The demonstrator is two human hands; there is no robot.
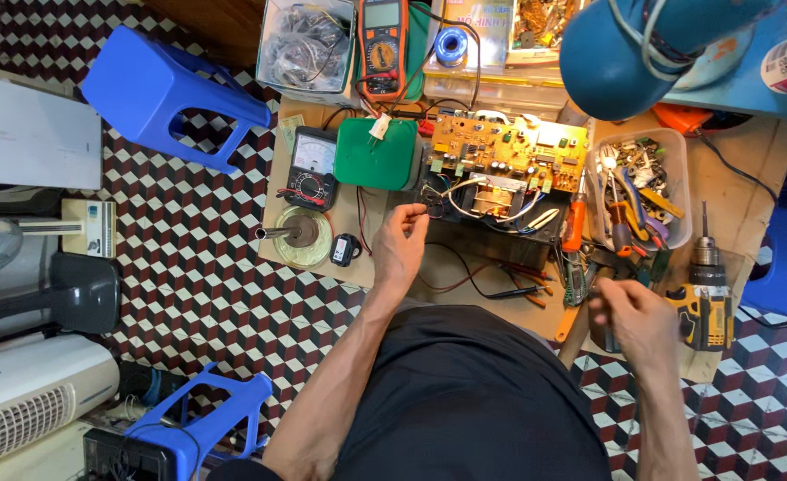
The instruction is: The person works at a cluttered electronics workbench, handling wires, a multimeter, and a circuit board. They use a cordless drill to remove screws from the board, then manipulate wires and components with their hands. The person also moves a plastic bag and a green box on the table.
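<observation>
Care suits this wiring step — the left hand point(400, 245), fingers pinched on a thin wire point(426, 210) just below the orange circuit board point(507, 147), should pull gently, while the right hand point(636, 313) — grip unclear — hovers further right.

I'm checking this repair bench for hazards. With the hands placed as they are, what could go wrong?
The left hand pinches thin wires at the open circuit board; a tug might strain a joint or short bare parts. Loose probe leads lie across the bench between both hands and could snag. The right hand works near the bench edge beside the yellow drill, which might get knocked off.
</observation>
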